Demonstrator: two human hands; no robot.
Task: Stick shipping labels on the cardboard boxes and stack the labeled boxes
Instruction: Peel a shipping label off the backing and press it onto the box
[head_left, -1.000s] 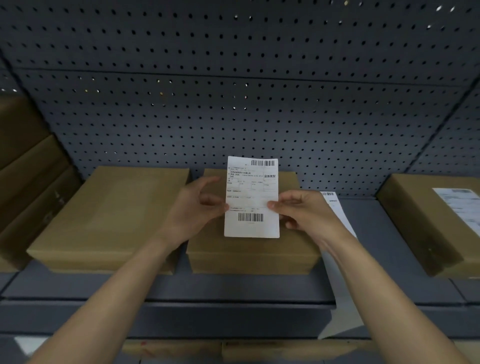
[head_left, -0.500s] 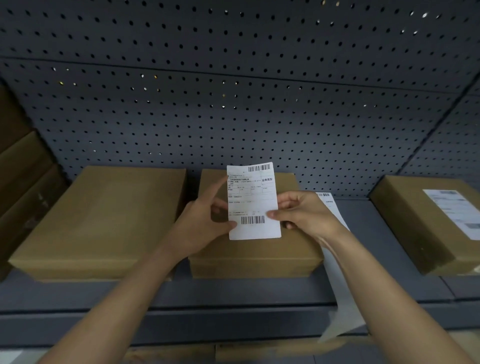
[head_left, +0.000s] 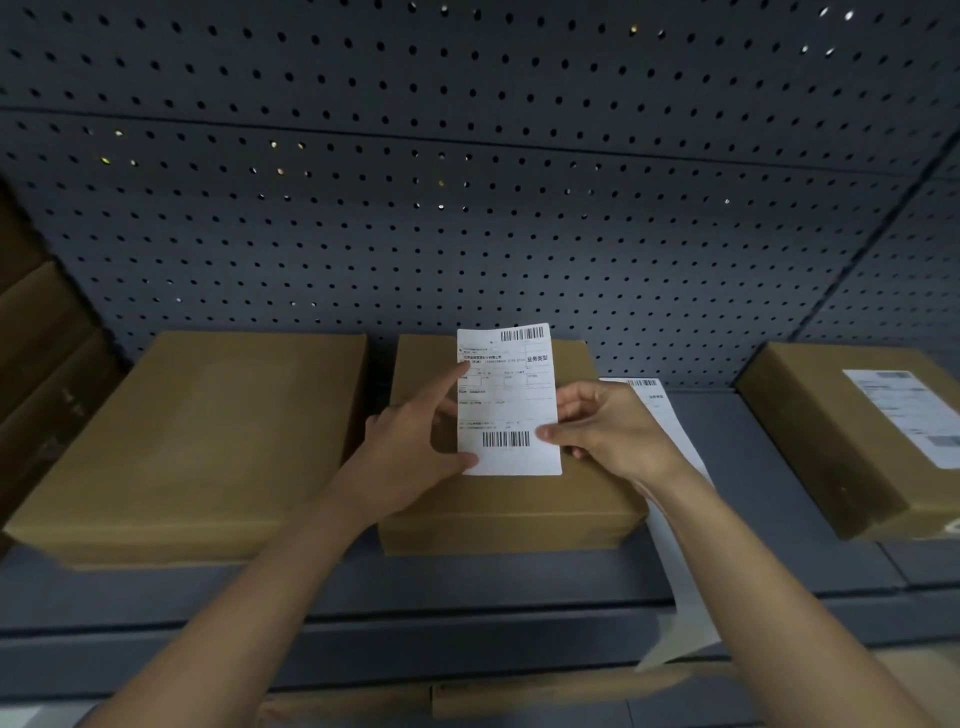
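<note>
We are looking at a dark grey metal shelf (head_left: 737, 571) backed by a perforated grey panel (head_left: 467, 218) (a few holes let points of light through). Three flat cardboard boxes lie on it: the left box (head_left: 197, 441), the middle box (head_left: 519, 504) just beside it, and the right box (head_left: 826, 441) well apart. More cartons (head_left: 41, 364) are stacked at the far left. A white paper strip (head_left: 680, 545) lies on the shelf beside the middle box and hangs over the front edge.

We hold the shipping label (head_left: 511, 410) upright above the middle box, not yet stuck down. Our left hand (head_left: 410, 452) pinches its left edge, thumb at the lower corner and forefinger stretched to the upper part. Our right hand (head_left: 608, 431) pinches its right edge, thumb on the front.

The label carries one barcode at the top right and another low down, and the characters 业务类型 at the right; the fine print is too small to read. The right box wears a stuck label (head_left: 904, 410), its text blurred.
</note>
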